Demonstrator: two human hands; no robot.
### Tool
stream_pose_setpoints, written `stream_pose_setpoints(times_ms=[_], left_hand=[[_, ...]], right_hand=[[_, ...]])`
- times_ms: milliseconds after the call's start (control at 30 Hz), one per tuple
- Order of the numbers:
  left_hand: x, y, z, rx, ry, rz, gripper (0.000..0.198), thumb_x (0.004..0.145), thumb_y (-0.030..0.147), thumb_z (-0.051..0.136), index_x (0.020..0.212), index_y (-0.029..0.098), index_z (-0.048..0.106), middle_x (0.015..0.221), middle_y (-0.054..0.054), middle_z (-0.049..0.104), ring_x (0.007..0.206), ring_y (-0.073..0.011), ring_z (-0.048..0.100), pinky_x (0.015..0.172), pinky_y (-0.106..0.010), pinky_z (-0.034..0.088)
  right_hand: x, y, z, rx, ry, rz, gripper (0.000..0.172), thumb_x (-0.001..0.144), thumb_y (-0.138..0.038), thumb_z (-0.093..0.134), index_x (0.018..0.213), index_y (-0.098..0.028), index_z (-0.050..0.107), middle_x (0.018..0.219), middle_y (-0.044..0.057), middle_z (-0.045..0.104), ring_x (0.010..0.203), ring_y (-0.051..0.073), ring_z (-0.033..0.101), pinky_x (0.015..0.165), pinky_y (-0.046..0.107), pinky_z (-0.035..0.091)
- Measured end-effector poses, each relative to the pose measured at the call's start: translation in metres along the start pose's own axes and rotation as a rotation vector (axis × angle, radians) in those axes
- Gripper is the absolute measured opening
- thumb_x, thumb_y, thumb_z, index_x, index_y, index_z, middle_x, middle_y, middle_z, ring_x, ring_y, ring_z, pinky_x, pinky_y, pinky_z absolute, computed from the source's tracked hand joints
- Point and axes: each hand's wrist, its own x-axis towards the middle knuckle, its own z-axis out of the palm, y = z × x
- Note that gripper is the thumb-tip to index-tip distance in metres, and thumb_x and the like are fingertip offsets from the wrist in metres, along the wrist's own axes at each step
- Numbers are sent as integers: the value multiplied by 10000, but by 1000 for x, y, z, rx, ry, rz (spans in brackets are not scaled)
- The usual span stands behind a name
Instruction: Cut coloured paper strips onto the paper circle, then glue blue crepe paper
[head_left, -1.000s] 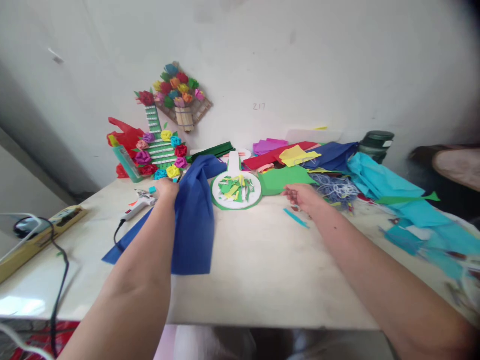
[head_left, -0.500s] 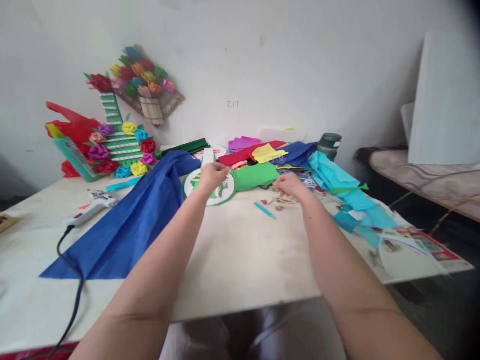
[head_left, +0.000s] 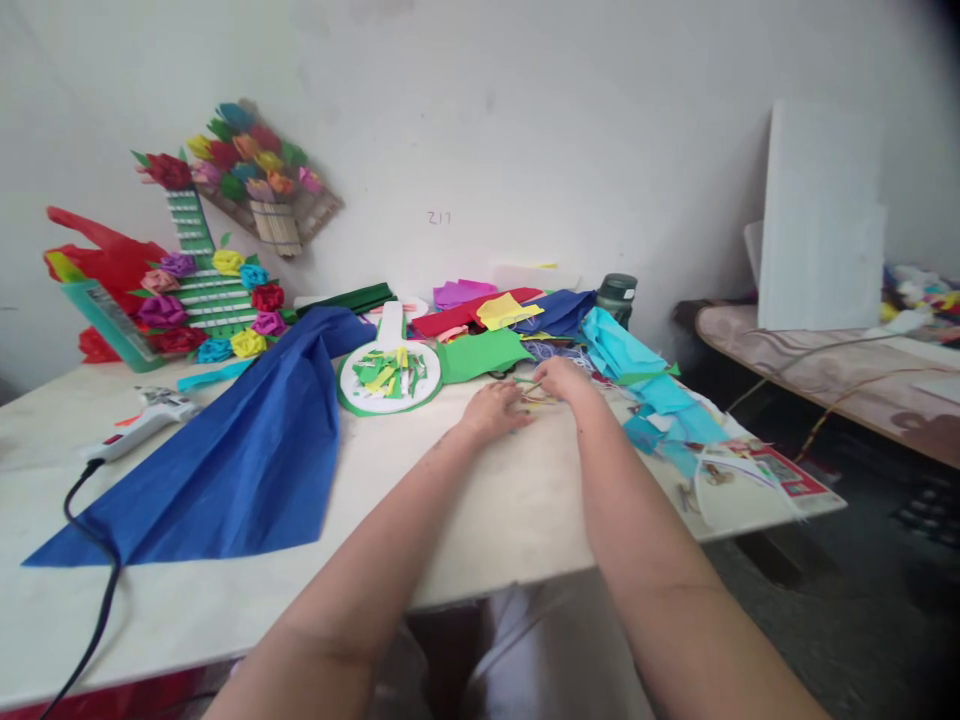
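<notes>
Yellow-green paper strips (head_left: 534, 397) lie on the pale table (head_left: 480, 520) between the two hands, just in front of a green paper sheet (head_left: 480, 355). The left hand (head_left: 495, 410) rests palm down on the tabletop with its fingers stretched out flat towards the strips, gripping nothing. The right hand (head_left: 562, 380) sits just beside it, its fingers bent down into the strips and scraps; whether it has pinched one cannot be told from this angle. To the left of the green sheet lies a round white card paddle (head_left: 390, 378) with a green rim, heaped with small cut paper scraps. Beyond that, a large blue tissue sheet (head_left: 247, 460) spreads across the left part of the table, and a white glue gun (head_left: 142, 420) lies at its far edge with a black cord (head_left: 82, 520) trailing towards the near side. To the right of the hands is crumpled turquoise paper (head_left: 637, 370), with a dark green jar (head_left: 616, 295) behind it. Red, yellow (head_left: 506, 310) and purple (head_left: 461, 292) sheets pile up by the wall, where a paper-flower craft (head_left: 210, 290) leans at the left.
</notes>
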Motion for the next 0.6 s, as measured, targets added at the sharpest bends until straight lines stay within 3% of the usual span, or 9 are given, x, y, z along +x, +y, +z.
stream_pose_setpoints(times_ms=[133,367,600], left_hand=[[-1,-4,7,39,20,71,363,743,405,559,1017,180,631,1080,-68,622,1029,-198,525,929,-302,371],[-6,-14,1,14,146,-56,128,706,245,587,762,162,668,819,-54,645,861,-181,545,805,-285,423],[-11,-12,-1,24,183,-101,164,665,119,513,699,172,664,793,-45,643,829,-173,547,819,-280,420]], right_hand=[[4,2,8,-44,28,-77,249,718,-166,550,868,-286,708,964,27,677,909,193,603,763,280,425],[10,6,17,-70,112,-306,215,738,-177,525,819,-283,693,1014,12,644,916,193,578,742,278,412],[14,6,20,-49,89,-423,282,702,-113,509,891,-238,676,996,17,650,898,172,575,736,236,399]])
